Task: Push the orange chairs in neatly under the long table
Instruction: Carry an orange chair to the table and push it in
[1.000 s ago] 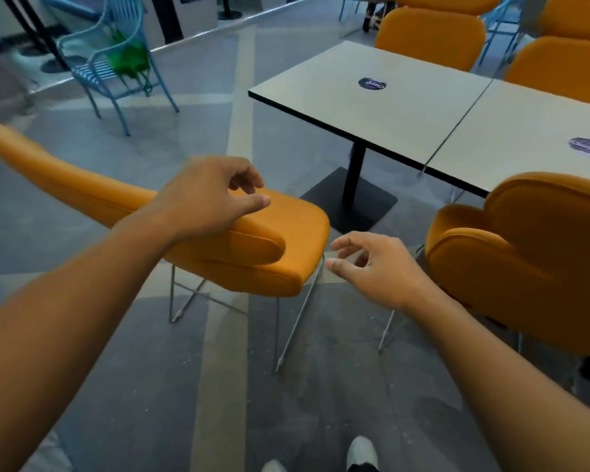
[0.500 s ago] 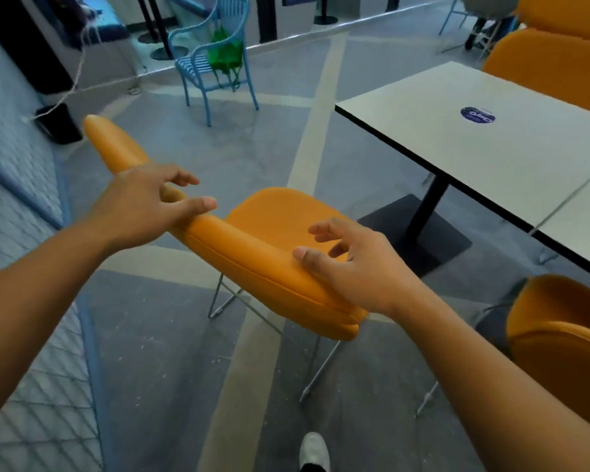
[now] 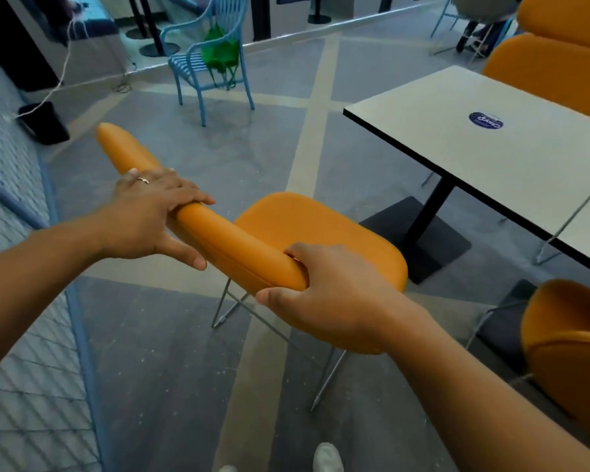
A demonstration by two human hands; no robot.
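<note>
Soft, even light with a cool bluish cast fills the scene, and the pale top of the long table (image 3: 491,158) is the brightest surface. Shadows are faint, one around the table's black base (image 3: 423,243) and one under the blue chair (image 3: 198,66) beyond the table's left corner. Straight lines bow toward the frame edges away from the table, and the orange chair (image 3: 304,226) left of it looks slightly smeared.

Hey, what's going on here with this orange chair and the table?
A person holds the backrest of an orange chair with both hands, the left hand midway along it and the right hand at its near end. The chair stands out on the floor, off the corner of the long table, not yet pushed under. A second orange chair sits at lower right.
</note>
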